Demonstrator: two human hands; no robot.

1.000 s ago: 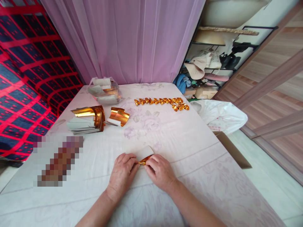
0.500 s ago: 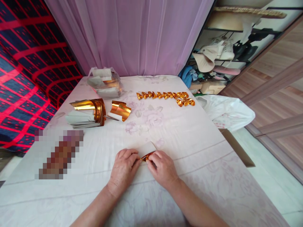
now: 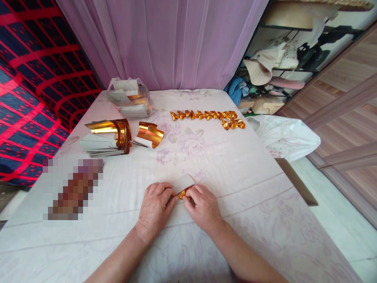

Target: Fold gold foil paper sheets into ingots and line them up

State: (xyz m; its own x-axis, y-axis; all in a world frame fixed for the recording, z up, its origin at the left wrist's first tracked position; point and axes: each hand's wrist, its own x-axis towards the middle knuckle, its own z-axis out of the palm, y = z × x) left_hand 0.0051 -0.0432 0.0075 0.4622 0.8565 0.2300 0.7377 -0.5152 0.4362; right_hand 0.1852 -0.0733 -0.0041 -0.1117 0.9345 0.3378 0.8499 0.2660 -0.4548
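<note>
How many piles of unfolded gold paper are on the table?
3: a curled stack at left, a smaller curl beside it, and a clear bag of sheets by the curtain. More may be hidden.

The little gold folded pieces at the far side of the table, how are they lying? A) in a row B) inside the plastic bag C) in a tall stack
A: the gold folded pieces lie side by side in a row on the tablecloth, bunched at the right end.

Bright, even daylight, diffused through the lilac curtain behind the table. Shadows soft and faint. Glare on gold foil stacks below the curtain's left side. Focus sharp centrally; wide-angle bending toward the edges. A pixelated block sits lower left of the curtain.
</note>
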